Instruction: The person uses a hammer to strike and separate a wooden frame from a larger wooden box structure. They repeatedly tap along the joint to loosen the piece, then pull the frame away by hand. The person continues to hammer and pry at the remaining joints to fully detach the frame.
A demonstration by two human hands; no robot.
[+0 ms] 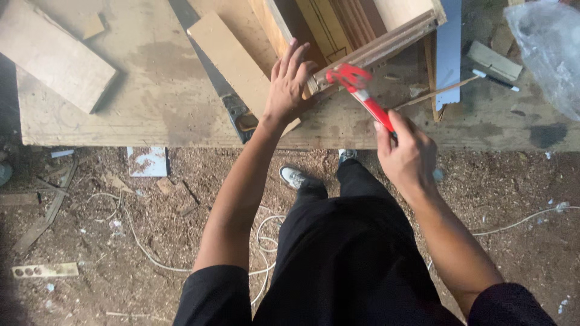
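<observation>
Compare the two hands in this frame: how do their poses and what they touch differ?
The left hand lies flat with fingers spread, pressing on the wooden frame; the right hand is closed in a grip around the handle of the red wrench. The left hand reaches further onto the workbench; the right hand sits at its near edge. Both are bare.

Tabletop (151, 102): rough, stained matt wood. Wrench (362, 96): glossy red painted metal. Grooved board (374, 48): bare wood. Far-right bag (547, 48): clear, crinkled plastic. Floor (121, 229): sawdust.

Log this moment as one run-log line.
left hand: flat on wood frame | right hand: grip on red wrench handle | wrench head: at frame corner | workbench: planks
</observation>
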